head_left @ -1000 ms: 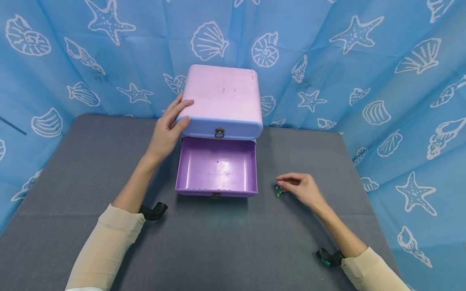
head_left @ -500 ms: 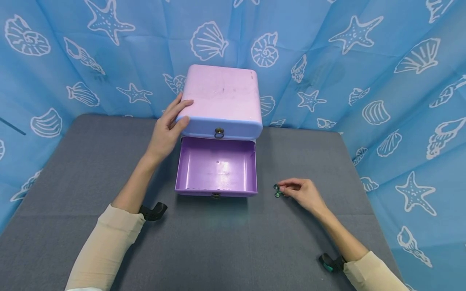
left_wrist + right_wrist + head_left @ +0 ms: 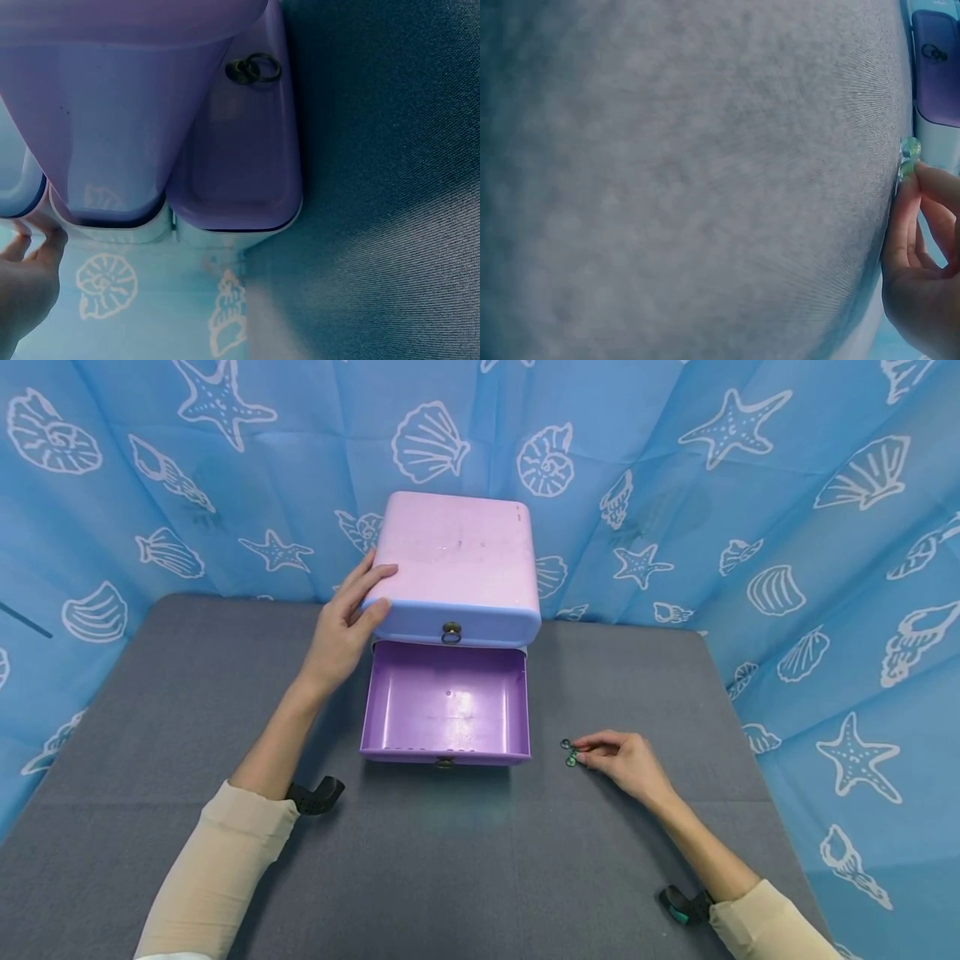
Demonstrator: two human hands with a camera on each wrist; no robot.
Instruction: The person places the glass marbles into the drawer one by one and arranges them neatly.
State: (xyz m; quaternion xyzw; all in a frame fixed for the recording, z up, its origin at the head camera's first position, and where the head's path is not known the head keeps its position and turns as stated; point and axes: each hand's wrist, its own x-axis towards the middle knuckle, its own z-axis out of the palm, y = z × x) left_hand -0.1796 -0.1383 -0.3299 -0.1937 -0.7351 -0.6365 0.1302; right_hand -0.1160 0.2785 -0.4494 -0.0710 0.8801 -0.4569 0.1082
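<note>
A small two-tier drawer box (image 3: 457,547) with a pink top stands at the back of the table. Its lower purple drawer (image 3: 447,714) is pulled out, and nothing lies inside; the blue upper drawer (image 3: 416,625) is closed. My left hand (image 3: 336,635) rests on the box's left front corner, fingers on the top and side. To the right of the drawer, several small green glass marbles (image 3: 572,761) lie close together on the cloth. My right hand (image 3: 624,766) pinches at one marble (image 3: 907,169) between thumb and fingertips, another marble (image 3: 911,146) just beyond it.
Grey cloth (image 3: 442,868) covers the table. A blue curtain (image 3: 315,460) with white shell and starfish prints hangs close behind and along the sides. A brass ring pull (image 3: 445,763) juts from the open drawer's front.
My right hand has shifted slightly toward me, its fingertips still at the marbles, which now lie a little more spread out. My left hand and the drawer box have stayed put.
</note>
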